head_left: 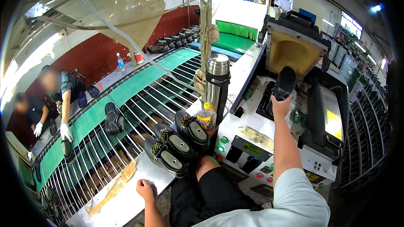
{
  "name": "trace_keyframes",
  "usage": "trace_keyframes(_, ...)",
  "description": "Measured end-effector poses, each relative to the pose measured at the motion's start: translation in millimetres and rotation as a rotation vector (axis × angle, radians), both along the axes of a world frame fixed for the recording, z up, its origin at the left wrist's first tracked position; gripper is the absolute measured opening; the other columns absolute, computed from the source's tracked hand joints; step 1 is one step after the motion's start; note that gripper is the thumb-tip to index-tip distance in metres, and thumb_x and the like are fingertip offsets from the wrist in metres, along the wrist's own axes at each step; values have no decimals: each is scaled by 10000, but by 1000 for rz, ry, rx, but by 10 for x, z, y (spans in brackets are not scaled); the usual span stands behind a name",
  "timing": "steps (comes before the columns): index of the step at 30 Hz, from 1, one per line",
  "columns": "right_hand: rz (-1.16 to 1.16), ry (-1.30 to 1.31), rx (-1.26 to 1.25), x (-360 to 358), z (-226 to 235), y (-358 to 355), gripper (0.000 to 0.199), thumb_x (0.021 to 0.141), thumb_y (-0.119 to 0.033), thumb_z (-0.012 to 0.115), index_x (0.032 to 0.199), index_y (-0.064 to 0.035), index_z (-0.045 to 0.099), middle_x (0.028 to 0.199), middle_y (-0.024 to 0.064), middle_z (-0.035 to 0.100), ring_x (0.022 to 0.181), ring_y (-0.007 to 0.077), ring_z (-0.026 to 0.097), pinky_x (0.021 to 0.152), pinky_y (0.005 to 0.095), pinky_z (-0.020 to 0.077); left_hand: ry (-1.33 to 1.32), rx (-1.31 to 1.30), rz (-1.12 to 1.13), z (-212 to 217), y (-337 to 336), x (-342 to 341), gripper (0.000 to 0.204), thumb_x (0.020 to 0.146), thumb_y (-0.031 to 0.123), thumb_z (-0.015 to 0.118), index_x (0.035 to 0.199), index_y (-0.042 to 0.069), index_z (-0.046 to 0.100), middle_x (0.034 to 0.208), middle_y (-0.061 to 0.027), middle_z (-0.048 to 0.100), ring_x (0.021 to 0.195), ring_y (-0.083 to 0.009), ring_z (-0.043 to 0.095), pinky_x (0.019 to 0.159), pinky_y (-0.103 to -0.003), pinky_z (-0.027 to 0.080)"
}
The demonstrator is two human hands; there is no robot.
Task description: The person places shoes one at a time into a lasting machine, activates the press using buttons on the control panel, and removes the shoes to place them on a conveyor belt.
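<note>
The right hand (281, 104) is closed around the near end of a black shoe (286, 80), thumb on one side and fingers wrapped on the other. That shoe stands tilted up over the bed of a press machine (251, 122), in front of the tan pad (290, 52) inside its raised lid; whether it touches the pad I cannot tell. Just left of the right hand, a dark form sits in the bed, partly hidden.

The left hand (145, 189) is curled into a loose fist at the edge of a metal table (122, 204) — whether anything is inside it I cannot tell. Ahead and to the right of it, three black shoes with patterned laces (175, 143) lie side by side, a grey oval plate showing in each opening. Between these shoes and the right hand are a yellow-capped bottle (206, 117) and a steel thermos (217, 84).

Beyond the left hand runs a rack of metal bars with a green belt (90, 131), bearing a single dark shoe (113, 120). Farther left, a co-worker's white-gloved hand (66, 132) touches another shoe (67, 150).

To the right of the right hand — near the forearm — is a closed press unit with a yellow label (325, 120).
</note>
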State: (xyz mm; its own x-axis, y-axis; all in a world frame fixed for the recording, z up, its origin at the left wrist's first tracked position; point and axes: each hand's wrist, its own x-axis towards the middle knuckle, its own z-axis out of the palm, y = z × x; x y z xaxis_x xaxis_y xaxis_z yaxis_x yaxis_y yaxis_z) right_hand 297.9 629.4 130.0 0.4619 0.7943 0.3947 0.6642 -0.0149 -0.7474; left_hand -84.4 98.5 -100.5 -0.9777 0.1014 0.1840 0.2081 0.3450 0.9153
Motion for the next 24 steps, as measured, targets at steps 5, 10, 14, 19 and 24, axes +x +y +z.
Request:
trace_keyframes(5, 179, 38, 361, 268, -558, -602, 1033, 635, -273, 822, 1428, 57, 247, 1386, 248, 400, 1310, 380, 364, 1101, 407, 282, -77, 40, -24, 164, 57, 72, 155, 848, 102, 530, 770, -7, 607, 668, -72, 601, 627, -155, 545, 615, -304, 465)
trace_keyframes(10, 249, 418, 341, 193, -583, -1161, 909, 641, -188, 844, 1339, 51, 312, 1301, 190, 462, 1166, 336, 496, 1005, 390, 392, -375, 58, -327, 13, 155, -128, 146, 851, 134, 563, 875, 23, 655, 702, -58, 627, 632, -163, 587, 589, -288, 476)
trace_keyframes(14, 828, 893, 205, -41, -162, -1910, 703, 703, -122, 789, 1291, 23, 433, 1162, 107, 562, 1065, 229, 553, 924, 354, 435, -666, 327, -683, 1012, 561, 626, 198, 912, 134, 540, 1056, 16, 608, 903, -55, 635, 801, -136, 603, 695, -273, 486)
trace_keyframes(19, 1426, 658, -434, -562, 234, -2722, 593, 840, -329, 666, 1265, 49, 493, 1164, 112, 589, 1047, 213, 576, 892, 340, 456, -1019, 1008, -1177, 1819, 754, 1335, 623, 866, 353, 610, 1373, 42, 424, 1269, -158, 555, 1112, -278, 581, 955, -407, 465)
trace_keyframes(24, 1887, 162, -509, -1049, 547, -3151, 439, 901, -226, 640, 1266, -4, 538, 1173, 103, 622, 1042, 178, 601, 916, 313, 471, -861, 1364, -998, 2086, 125, 1074, 762, 691, 268, 633, 1353, -39, 413, 1278, -221, 542, 1155, -345, 556, 1052, -432, 407)
